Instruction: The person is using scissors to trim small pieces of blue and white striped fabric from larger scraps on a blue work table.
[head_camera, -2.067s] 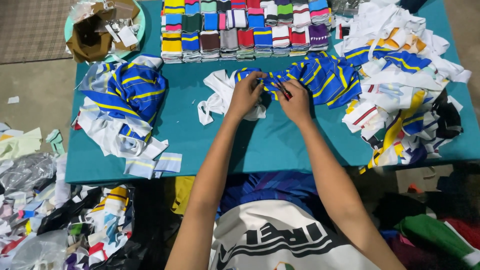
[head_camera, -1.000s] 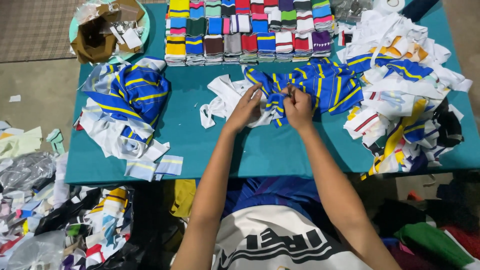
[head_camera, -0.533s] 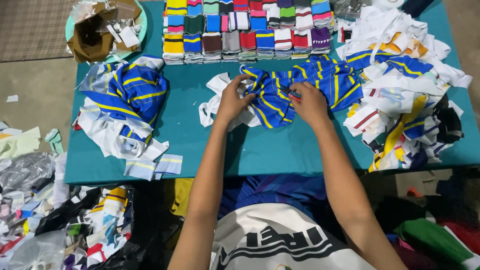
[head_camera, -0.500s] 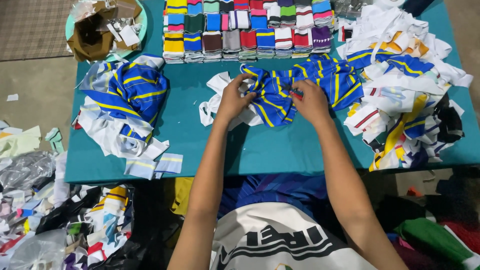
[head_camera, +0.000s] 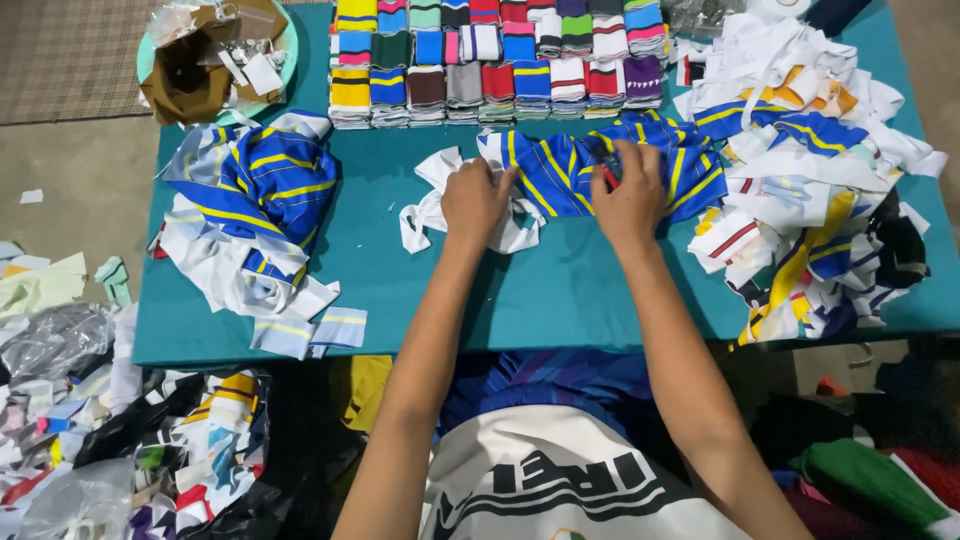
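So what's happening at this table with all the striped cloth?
A person is handling a bundle of blue knit strips with yellow and white stripes in the middle of a teal table. The left hand presses on its white end, and the right hand grips the blue part. Neat stacks of folded striped pieces line the far edge. A loose blue and white pile lies to the left, and a bigger mixed heap to the right.

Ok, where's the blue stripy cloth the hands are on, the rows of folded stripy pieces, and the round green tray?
blue stripy cloth (head_camera: 560, 175), head view, its middle between the hands.
folded stripy pieces (head_camera: 497, 80), head view, a red piece mid-row.
round green tray (head_camera: 285, 45), head view, its right rim.
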